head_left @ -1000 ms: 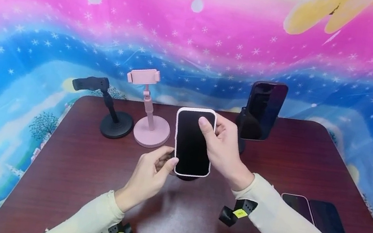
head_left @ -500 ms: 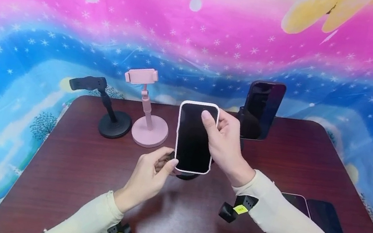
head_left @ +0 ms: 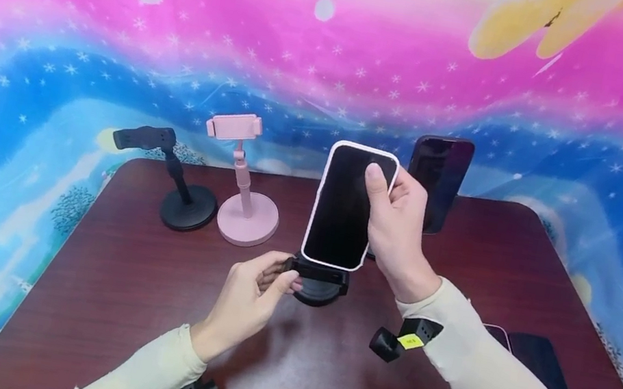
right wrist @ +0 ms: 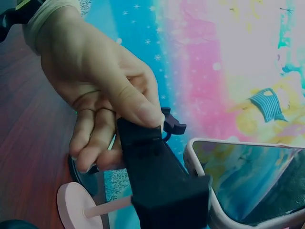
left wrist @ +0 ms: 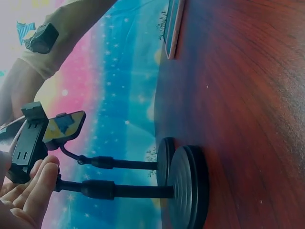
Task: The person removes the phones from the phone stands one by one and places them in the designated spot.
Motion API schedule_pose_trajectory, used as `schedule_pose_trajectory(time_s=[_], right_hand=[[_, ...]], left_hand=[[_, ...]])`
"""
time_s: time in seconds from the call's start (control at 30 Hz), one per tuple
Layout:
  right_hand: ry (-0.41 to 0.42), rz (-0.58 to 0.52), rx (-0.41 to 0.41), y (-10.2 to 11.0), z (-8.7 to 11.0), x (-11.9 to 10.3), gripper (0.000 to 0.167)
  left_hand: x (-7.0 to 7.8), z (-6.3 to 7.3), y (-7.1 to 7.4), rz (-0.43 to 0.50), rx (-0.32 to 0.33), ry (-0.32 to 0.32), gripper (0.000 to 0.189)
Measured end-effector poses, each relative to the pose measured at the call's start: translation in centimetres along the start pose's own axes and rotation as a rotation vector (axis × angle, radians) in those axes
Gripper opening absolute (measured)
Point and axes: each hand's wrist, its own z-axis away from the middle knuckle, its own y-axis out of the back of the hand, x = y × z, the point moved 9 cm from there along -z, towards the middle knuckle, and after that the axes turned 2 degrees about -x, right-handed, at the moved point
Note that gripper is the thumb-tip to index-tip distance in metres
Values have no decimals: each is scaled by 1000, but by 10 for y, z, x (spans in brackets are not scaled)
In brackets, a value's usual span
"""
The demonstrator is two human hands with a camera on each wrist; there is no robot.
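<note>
A smartphone in a white case (head_left: 344, 207), its screen dark in the head view, is in my right hand (head_left: 401, 231), thumb on the screen and fingers behind. Below its lower edge is the clamp of a black phone stand (head_left: 318, 272). My left hand (head_left: 246, 294) pinches the clamp's left end between thumb and fingers. In the right wrist view the clamp (right wrist: 162, 176) has nothing between its ends, and the phone (right wrist: 252, 186) is apart from it. The stand's round base (left wrist: 186, 191) rests on the table in the left wrist view.
To the left stand a black phone stand (head_left: 185, 200) and a pink one (head_left: 248, 211). Behind my right hand another stand bears a dark phone (head_left: 439, 182). More phones (head_left: 546, 368) lie flat at the table's right, partly behind my sleeve. A patterned cloth (head_left: 330, 86) hangs behind the table.
My right hand has lifted the phone up and to the right, tilting it slightly. The clamp it covered now shows. My left hand has stayed nearly in place.
</note>
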Motion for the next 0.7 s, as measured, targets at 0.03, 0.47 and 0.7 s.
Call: schedule_pose_trajectory(time_s=[0.03,0.47,0.7], right_hand=[[3,-5,1,-1,0,0,23],[23,-14,2,-2,1,-5,23],[11,-23,-1,-1,2,-3,22]], left_hand=[[0,-1,0,5,-1,3,14],[-3,-4,-1,0,23,47,16],[-7,-3,-2,30,32,73,17]])
